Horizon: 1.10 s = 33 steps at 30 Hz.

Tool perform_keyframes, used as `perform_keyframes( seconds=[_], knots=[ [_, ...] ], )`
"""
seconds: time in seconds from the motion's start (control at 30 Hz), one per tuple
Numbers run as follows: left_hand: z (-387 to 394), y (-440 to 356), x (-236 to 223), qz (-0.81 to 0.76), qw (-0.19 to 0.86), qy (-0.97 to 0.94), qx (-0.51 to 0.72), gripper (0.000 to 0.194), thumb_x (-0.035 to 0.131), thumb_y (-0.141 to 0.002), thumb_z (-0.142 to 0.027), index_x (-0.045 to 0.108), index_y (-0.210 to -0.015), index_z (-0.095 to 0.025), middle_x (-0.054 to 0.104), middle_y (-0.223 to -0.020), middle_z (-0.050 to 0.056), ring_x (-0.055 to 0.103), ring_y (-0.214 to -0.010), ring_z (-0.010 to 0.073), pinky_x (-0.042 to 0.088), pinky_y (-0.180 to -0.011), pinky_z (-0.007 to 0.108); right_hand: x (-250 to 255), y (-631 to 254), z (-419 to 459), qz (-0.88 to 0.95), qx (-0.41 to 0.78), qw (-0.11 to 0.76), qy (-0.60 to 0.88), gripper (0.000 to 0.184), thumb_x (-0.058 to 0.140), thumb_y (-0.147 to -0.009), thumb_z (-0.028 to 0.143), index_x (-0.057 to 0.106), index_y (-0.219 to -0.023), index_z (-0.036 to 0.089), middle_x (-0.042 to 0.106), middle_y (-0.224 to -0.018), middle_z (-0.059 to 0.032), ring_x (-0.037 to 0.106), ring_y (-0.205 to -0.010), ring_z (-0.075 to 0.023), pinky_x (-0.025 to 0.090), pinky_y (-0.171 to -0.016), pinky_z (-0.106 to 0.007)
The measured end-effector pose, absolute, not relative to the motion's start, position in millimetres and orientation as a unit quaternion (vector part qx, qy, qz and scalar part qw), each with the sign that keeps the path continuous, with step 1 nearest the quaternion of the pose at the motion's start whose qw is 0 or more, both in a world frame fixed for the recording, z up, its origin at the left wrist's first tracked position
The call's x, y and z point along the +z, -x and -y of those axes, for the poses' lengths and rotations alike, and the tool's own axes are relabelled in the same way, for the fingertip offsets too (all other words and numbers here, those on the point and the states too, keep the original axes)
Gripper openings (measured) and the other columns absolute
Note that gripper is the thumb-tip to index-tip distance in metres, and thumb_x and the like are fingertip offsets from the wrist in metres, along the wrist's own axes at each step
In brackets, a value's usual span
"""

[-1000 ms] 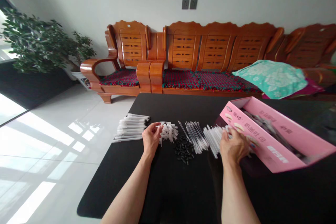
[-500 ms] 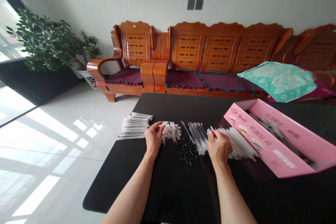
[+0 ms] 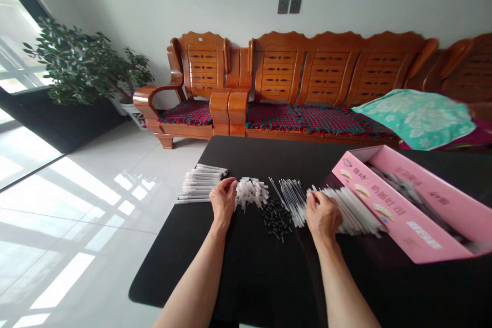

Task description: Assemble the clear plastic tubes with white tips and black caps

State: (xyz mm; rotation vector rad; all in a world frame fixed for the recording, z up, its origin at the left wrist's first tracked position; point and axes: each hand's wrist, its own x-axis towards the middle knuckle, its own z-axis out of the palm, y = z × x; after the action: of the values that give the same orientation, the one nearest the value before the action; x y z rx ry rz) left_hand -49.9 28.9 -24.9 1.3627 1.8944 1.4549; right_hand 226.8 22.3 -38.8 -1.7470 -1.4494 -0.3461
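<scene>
Curling thumb and fingertips close together, the bare left hand [image 3: 223, 200] is beside short white plastic pieces [image 3: 251, 192], the bare right hand [image 3: 323, 215] at long translucent white tubes [image 3: 357, 211], near thin grey rods [image 3: 292, 201]; whether either holds anything, I cannot tell; small black plastic pieces [image 3: 277, 220] lie between the hands

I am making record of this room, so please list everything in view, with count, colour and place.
White-barrelled sticks: many, table left
Short white plastic pieces: pile, beside left hand
Small black pieces: many, table middle
Thin pale-tipped rods: bundle, behind them
Translucent white tubes: many, beside right hand
Pink open box: one, right; grey contents unclear
Black table: one, front
Brown wooden seats: several, behind
Red-green woven covers: on seats
Turquoise floral cloth: one, right
Green plants: left, count unclear
Dark wall sockets: two
Hands: left, right, over table
</scene>
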Motion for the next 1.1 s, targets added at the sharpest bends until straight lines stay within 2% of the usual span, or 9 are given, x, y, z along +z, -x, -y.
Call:
perform_keyframes(
  seconds=[0.17, 0.3, 0.4, 0.67, 0.83, 1.0, 1.1],
  knots=[
    [-18, 86, -17, -0.701, 0.187, -0.446, 0.524, 0.031, 0.058, -0.087, -0.042, 0.074, -0.100, -0.018, 0.074, -0.078, 0.004, 0.068, -0.060, 0.0180, 0.050, -0.059, 0.026, -42, -227, -23, 0.567, -0.141, 0.417, 0.697, 0.032, 0.052, -0.090, 0.034, 0.076, -0.084, 0.013, 0.068, -0.071, -0.0125, 0.054, -0.068, -0.0232, 0.031, -0.061, -0.032],
    [-1, 119, -15, -0.747, 0.111, -0.513, 0.408, 0.018, 0.060, -0.086, -0.031, 0.073, -0.093, -0.021, 0.075, -0.090, 0.004, 0.069, -0.073, 0.0192, 0.049, -0.072, 0.028, -44, -226, -24, 0.568, -0.136, 0.418, 0.695, 0.031, 0.052, -0.089, 0.033, 0.076, -0.083, 0.013, 0.068, -0.072, -0.0127, 0.055, -0.068, -0.0233, 0.031, -0.061, -0.032],
    [11, 132, -18, -0.764, 0.074, -0.557, 0.315, 0.010, 0.062, -0.085, -0.024, 0.071, -0.089, -0.022, 0.073, -0.096, 0.004, 0.068, -0.077, 0.0191, 0.047, -0.076, 0.029, -44, -226, -25, 0.567, -0.133, 0.420, 0.696, 0.031, 0.052, -0.089, 0.033, 0.076, -0.082, 0.013, 0.069, -0.072, -0.0129, 0.055, -0.069, -0.0234, 0.032, -0.062, -0.032],
    [24, 133, -24, -0.763, 0.054, -0.603, 0.227, 0.013, 0.061, -0.086, -0.024, 0.071, -0.095, -0.025, 0.068, -0.100, 0.004, 0.066, -0.083, 0.0206, 0.045, -0.075, 0.028, -42, -224, -24, 0.562, -0.134, 0.430, 0.694, 0.035, 0.050, -0.089, 0.036, 0.076, -0.082, 0.013, 0.069, -0.070, -0.0128, 0.056, -0.068, -0.0234, 0.033, -0.061, -0.032],
    [31, 133, -17, -0.731, 0.057, -0.634, 0.246, 0.013, 0.060, -0.088, -0.026, 0.072, -0.088, -0.026, 0.069, -0.096, 0.003, 0.066, -0.085, 0.0209, 0.045, -0.072, 0.027, -40, -222, -23, 0.569, -0.121, 0.456, 0.674, 0.040, 0.049, -0.092, 0.040, 0.076, -0.084, 0.013, 0.070, -0.072, -0.0130, 0.059, -0.069, -0.0236, 0.037, -0.063, -0.032],
    [26, 95, 8, -0.645, 0.098, -0.663, 0.368, 0.018, 0.055, -0.094, -0.034, 0.071, -0.091, -0.025, 0.070, -0.091, 0.001, 0.064, -0.064, 0.0144, 0.046, -0.066, 0.025, -36, -213, -19, 0.621, -0.036, 0.494, 0.607, 0.041, 0.045, -0.096, 0.040, 0.074, -0.089, 0.013, 0.072, -0.080, -0.0130, 0.062, -0.072, -0.0218, 0.043, -0.070, -0.030],
    [11, 54, 20, -0.560, 0.128, -0.713, 0.402, 0.017, 0.055, -0.095, -0.031, 0.071, -0.095, -0.025, 0.070, -0.095, 0.003, 0.067, -0.075, 0.0158, 0.048, -0.072, 0.025, -32, -204, -14, 0.666, 0.044, 0.483, 0.566, 0.040, 0.043, -0.098, 0.041, 0.071, -0.086, 0.015, 0.071, -0.076, -0.0101, 0.062, -0.069, -0.0202, 0.043, -0.067, -0.028]
  ],
)
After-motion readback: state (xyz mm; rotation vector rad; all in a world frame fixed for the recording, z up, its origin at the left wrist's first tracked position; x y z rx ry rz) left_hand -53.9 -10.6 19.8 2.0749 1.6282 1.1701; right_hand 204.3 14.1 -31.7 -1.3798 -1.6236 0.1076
